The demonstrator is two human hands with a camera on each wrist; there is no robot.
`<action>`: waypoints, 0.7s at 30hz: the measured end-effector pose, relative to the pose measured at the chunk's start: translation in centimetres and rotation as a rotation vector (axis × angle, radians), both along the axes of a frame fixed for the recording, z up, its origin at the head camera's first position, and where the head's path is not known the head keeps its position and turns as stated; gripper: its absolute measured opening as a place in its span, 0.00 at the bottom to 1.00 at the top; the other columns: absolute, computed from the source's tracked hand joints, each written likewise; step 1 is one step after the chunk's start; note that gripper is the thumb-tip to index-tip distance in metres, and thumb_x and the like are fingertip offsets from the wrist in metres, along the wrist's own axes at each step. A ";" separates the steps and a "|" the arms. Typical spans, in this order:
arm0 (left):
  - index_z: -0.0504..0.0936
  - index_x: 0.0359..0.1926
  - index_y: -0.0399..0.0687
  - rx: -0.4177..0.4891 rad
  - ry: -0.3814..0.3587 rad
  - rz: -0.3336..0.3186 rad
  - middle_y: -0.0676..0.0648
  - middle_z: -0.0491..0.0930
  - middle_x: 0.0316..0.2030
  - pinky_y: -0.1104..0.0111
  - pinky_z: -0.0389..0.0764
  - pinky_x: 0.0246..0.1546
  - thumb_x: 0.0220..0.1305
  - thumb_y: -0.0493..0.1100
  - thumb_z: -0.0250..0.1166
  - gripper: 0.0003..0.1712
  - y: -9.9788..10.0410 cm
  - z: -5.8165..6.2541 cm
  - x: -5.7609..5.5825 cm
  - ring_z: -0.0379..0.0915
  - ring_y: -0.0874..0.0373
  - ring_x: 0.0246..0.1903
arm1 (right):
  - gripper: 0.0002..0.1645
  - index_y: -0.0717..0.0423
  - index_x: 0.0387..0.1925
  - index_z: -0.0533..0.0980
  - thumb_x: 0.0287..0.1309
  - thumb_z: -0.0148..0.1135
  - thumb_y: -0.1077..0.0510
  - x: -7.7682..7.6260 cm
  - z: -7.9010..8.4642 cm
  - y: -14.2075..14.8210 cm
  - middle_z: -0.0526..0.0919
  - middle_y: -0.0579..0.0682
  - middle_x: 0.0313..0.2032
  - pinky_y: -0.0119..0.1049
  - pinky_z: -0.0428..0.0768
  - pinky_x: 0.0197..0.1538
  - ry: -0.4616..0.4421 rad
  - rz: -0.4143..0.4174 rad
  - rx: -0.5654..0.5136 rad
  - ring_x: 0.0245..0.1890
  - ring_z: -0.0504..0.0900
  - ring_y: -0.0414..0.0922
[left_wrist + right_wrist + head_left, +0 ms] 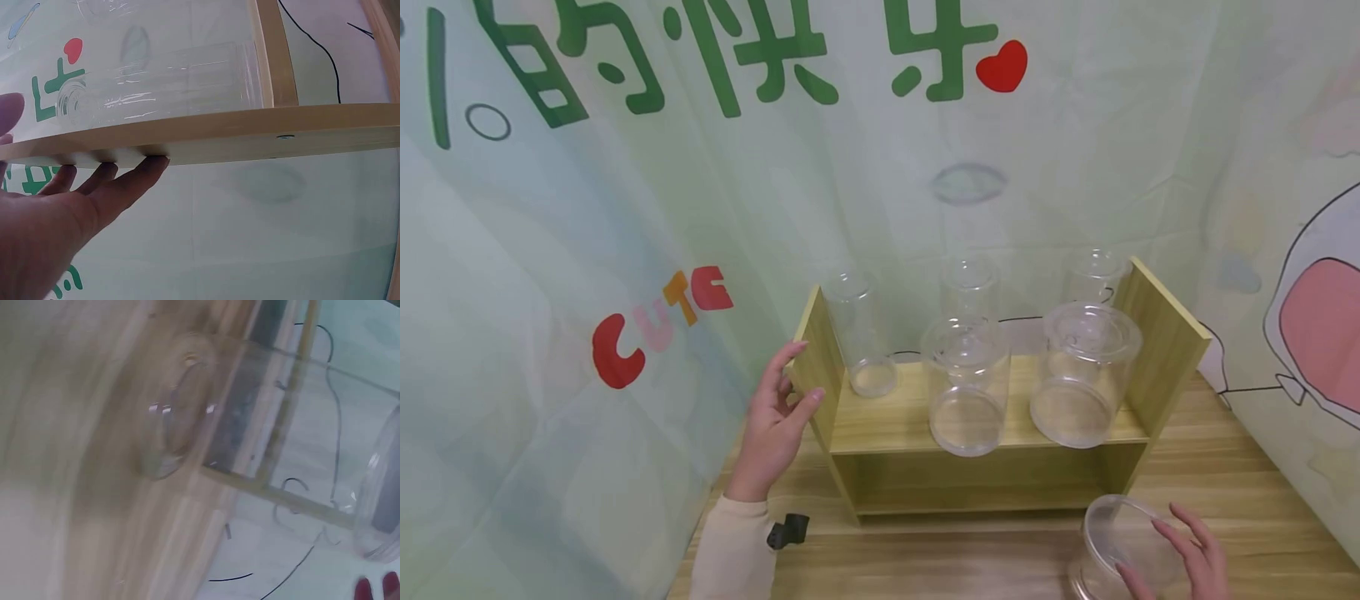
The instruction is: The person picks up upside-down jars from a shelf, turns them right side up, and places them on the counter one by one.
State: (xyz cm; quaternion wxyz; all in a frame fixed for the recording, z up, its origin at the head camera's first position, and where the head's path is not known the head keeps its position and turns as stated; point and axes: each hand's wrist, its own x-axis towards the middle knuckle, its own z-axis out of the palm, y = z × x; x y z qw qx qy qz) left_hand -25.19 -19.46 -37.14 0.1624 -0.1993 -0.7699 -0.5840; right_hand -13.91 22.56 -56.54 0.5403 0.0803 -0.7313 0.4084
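Note:
The wooden shelf (992,479) stands upright on the table. At its left side panel, my left hand (775,437) pinches the front edge, with fingers (134,187) on the outer face and thumb inside. Nearest that hand, a tall clear cylinder (853,333) stands on the upper board. At the lower right, my right hand (1195,554) has its fingers spread and slightly bent beside a clear jar (1093,550) in front of the shelf. In the blurred right wrist view, two fingertips (391,586) show near that jar's rim, apart from it.
Two wide clear jars (967,408) (1078,408) stand at the upper board's front edge. Behind them are two narrower clear cylinders (970,279) (1093,271). A printed curtain (880,183) hangs close behind and on both sides.

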 end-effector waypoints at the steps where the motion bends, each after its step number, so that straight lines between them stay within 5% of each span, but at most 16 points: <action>1: 0.61 0.72 0.50 -0.001 0.000 -0.002 0.51 0.58 0.70 0.68 0.74 0.36 0.69 0.32 0.60 0.34 0.0 0.1 0.0 0.67 0.55 0.37 | 0.48 0.77 0.41 0.77 0.48 0.70 0.31 0.0 0.7 -0.3 0.77 0.71 0.53 0.23 0.63 0.55 0.030 -0.024 -0.017 0.60 0.70 0.38; 6: 0.61 0.72 0.52 -0.011 0.001 -0.005 0.51 0.59 0.69 0.67 0.74 0.35 0.69 0.33 0.61 0.34 0.0 0.3 -0.2 0.69 0.54 0.38 | 0.44 0.78 0.40 0.76 0.52 0.70 0.35 0.2 5.4 -1.8 0.80 0.66 0.49 0.23 0.66 0.55 0.124 -0.049 -0.065 0.56 0.73 0.37; 14: 0.60 0.72 0.53 -0.070 -0.018 -0.024 0.46 0.63 0.67 0.65 0.77 0.36 0.71 0.34 0.59 0.33 -0.2 0.3 -0.2 0.71 0.47 0.44 | 0.31 0.78 0.38 0.77 0.57 0.71 0.49 -0.8 11.8 -4.7 0.80 0.67 0.43 0.21 0.71 0.48 0.299 0.175 -0.024 0.43 0.78 0.34; 21: 0.59 0.72 0.53 -0.108 -0.035 -0.041 0.38 0.68 0.59 0.64 0.80 0.35 0.71 0.33 0.58 0.32 -0.8 0.5 0.1 0.72 0.39 0.52 | 0.31 0.75 0.45 0.76 0.65 0.62 0.45 -1.8 15.4 -7.1 0.75 0.70 0.45 0.19 0.71 0.49 0.145 0.329 0.209 0.45 0.75 0.39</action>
